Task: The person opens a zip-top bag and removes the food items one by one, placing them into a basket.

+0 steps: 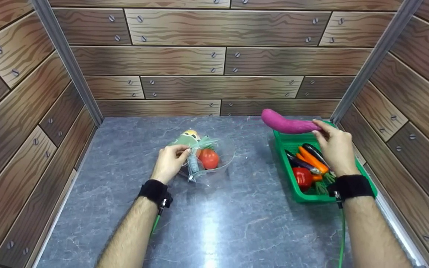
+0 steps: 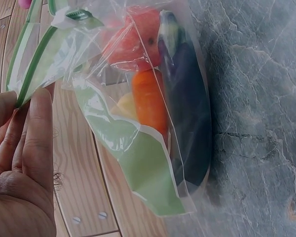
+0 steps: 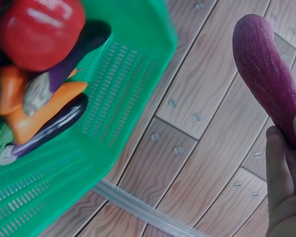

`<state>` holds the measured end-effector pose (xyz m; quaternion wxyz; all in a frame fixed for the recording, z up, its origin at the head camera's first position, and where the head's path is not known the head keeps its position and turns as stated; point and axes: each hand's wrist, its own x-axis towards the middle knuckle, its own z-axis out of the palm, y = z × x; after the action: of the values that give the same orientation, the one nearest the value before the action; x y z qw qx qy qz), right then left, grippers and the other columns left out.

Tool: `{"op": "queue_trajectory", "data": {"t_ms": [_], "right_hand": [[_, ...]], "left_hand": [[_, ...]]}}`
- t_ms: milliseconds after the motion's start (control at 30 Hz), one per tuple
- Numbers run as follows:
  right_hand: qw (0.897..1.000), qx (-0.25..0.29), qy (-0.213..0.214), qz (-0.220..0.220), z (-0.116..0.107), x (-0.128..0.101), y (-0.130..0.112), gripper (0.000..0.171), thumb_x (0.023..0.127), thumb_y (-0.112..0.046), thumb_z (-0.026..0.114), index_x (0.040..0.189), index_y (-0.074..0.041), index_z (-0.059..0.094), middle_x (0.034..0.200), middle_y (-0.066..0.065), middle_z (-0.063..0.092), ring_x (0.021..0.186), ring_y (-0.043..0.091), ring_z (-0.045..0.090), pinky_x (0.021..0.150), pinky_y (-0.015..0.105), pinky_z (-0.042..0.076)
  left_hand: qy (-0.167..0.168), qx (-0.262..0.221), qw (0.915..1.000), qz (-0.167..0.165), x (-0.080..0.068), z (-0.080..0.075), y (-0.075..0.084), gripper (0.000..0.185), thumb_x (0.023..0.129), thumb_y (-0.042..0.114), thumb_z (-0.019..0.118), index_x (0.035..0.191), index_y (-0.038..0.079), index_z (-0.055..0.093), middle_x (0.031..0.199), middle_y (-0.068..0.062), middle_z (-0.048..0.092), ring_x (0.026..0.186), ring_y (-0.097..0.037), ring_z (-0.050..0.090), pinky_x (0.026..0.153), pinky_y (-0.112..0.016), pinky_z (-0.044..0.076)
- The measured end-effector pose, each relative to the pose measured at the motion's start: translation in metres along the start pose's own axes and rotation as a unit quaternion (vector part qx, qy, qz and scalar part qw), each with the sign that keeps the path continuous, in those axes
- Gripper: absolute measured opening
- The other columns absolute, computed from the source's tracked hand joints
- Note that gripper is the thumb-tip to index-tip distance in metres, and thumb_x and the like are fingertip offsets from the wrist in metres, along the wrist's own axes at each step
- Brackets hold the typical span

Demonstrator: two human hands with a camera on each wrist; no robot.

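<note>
My left hand (image 1: pixel 170 160) pinches the green-striped zip edge of a clear plastic bag (image 2: pixel 133 168) between thumb and fingers. Inside the bag are a red tomato (image 1: pixel 208 159), a carrot (image 2: pixel 149 101) and a dark eggplant (image 2: pixel 187 108); something pale yellow is partly hidden by the green print. My right hand (image 1: pixel 335 149) grips one end of a purple sweet potato (image 1: pixel 289 123) and holds it up over the back of a green basket (image 1: pixel 292 191). In the right wrist view, the sweet potato (image 3: pixel 264 69) points away from the fingers.
The basket holds a red bell pepper (image 1: pixel 302 178), carrots (image 1: pixel 313 159) and eggplants (image 3: pixel 54 128). It stands at the right of the grey marbled table (image 1: pixel 237 223), by the wood-patterned side wall (image 1: pixel 415 123). Another such wall (image 1: pixel 184 59) closes the back.
</note>
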<state>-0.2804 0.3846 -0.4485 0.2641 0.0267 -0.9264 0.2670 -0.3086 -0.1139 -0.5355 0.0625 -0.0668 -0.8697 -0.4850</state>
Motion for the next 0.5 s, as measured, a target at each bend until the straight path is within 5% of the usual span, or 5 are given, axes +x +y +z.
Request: {"op": "queue_trajectory", "data": {"t_ms": [200,333,433,500], "right_hand": [[1.0,-0.008,0.01,0.022,-0.001,0.0,0.018,0.037,0.116,-0.014,0.076,0.152,-0.007,0.078,0.125,0.03,0.086,0.103,0.045,0.084,0.075,0.007,0.038],[0.999,-0.016,0.008,0.04,-0.001,-0.002,0.029,0.038,0.117,-0.014,0.074,0.155,-0.006,0.076,0.134,0.032,0.083,0.114,0.052,0.083,0.088,0.039,0.061],[0.998,-0.016,0.006,0.053,0.001,-0.004,0.035,0.039,0.117,-0.013,0.073,0.156,-0.005,0.075,0.138,0.033,0.08,0.122,0.057,0.081,0.098,0.067,0.064],[0.998,-0.019,0.002,0.06,0.001,-0.006,0.039,0.04,0.118,-0.012,0.073,0.156,-0.005,0.074,0.138,0.034,0.079,0.123,0.059,0.08,0.099,0.07,0.064]], "left_hand": [[0.001,0.002,0.9999,-0.01,0.0,0.001,0.002,0.03,0.114,0.021,0.078,0.136,0.002,0.085,0.129,-0.02,0.089,0.12,-0.034,0.088,0.102,-0.045,0.074],[-0.002,0.002,0.9999,-0.011,0.0,0.001,0.002,0.03,0.114,0.021,0.079,0.136,0.003,0.085,0.129,-0.019,0.089,0.12,-0.033,0.088,0.102,-0.045,0.074],[-0.004,0.005,0.9999,-0.012,0.001,0.002,0.002,0.03,0.114,0.022,0.079,0.136,0.003,0.085,0.129,-0.019,0.089,0.12,-0.033,0.088,0.101,-0.044,0.074],[-0.004,0.006,0.9999,-0.014,0.001,0.002,0.002,0.03,0.114,0.022,0.079,0.137,0.003,0.085,0.129,-0.019,0.089,0.12,-0.033,0.089,0.1,-0.043,0.074]]}}
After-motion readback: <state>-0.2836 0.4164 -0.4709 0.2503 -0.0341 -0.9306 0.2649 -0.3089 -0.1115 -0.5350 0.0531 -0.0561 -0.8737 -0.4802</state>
